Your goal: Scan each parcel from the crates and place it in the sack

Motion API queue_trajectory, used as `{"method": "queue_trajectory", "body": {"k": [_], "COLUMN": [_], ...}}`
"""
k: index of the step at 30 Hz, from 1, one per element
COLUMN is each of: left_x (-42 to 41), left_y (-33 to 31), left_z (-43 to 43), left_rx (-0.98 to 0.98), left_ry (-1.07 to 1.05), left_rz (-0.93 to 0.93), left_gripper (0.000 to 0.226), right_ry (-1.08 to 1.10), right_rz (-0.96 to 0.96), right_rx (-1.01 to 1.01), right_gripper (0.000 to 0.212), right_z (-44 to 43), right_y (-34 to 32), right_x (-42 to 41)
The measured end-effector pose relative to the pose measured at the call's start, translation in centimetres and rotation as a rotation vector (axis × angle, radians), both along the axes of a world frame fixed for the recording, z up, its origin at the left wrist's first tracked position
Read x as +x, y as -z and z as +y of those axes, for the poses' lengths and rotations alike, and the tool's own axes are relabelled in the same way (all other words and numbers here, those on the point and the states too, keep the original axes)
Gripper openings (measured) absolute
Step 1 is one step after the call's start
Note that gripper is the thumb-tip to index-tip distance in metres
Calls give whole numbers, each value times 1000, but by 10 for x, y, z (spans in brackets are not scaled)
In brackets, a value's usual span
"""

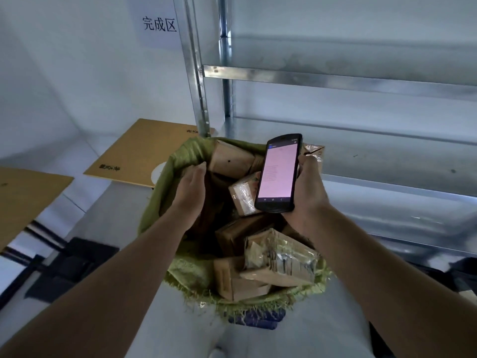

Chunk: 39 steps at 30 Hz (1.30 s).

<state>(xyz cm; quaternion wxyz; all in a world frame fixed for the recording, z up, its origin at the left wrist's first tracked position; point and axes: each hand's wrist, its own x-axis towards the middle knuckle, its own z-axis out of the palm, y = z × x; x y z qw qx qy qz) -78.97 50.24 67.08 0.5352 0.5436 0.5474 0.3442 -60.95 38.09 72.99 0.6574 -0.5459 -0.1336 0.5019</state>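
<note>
Sack point(184, 273) sits centre, near us, w/ parcels point(281, 259) piled in it. Our left hand point(191, 189) is inside at the sack's left wall. Our right hand point(307, 192) holds the scanner point(278, 171) over the sack's far right. Shelf rack point(335, 78) stands behind & right. Cardboard sheets point(139, 151) lie far left, w/ a sign point(158, 24) on the wall above.

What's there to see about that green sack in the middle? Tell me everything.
The sack is green woven fabric, plastic-looking, with a frayed rim. It stands upright and open-mouthed before a metal rack, nearly full of brown cardboard parcels, some taped. The left hand is inside its mouth by the far left wall, fingers straight. The right hand holds a scanner above it.
</note>
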Motion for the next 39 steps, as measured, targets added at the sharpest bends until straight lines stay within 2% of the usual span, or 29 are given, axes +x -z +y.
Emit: {"method": "queue_trajectory", "body": {"k": [3,7,10,16,18,20,24,29,32,35,37,39], "left_x": [8,7,1,-8,-10,-11,-16,-5,16,43,67,94], "left_y": [-19,-39,-52,-71,-75,-74,-70,-53,-48,-51,-50,-48], "left_z": [-33,-71,-95,-140,-157,-174,-219,-276,-318,-365,-394,-423], "left_rx": [-58,-29,-31,11,22,13,5,-39,-26,-35,-27,-5], "left_ry": [-52,-53,-14,35,55,85,181,340,427,535,586,617], "left_rz": [-129,-138,-137,-185,-195,-213,-231,-206,-193,-194,-173,-135], "left_gripper": [43,54,59,47,38,40,44,50,51,44,55,52], "right_ry": [-14,-17,6,78,134,191,246,346,421,488,519,556], "right_rz": [19,17,5,-1,-12,-39,-65,-63,-72,-60,-46,-18], "right_rx": [10,24,25,59,49,48,83,19,-12,-32,-21,-4], "right_gripper": [51,60,59,59,64,69,74,58,60,58,59,59], "right_z": [-25,-56,-79,-130,-151,-173,-229,-309,-362,-416,-450,-483], "right_y": [-6,-8,-15,-28,-32,-29,-19,-8,-9,-7,-4,3], "right_x": [0,-3,-8,-28,-41,-52,-76,-86,-78,-64,-48,-26]}}
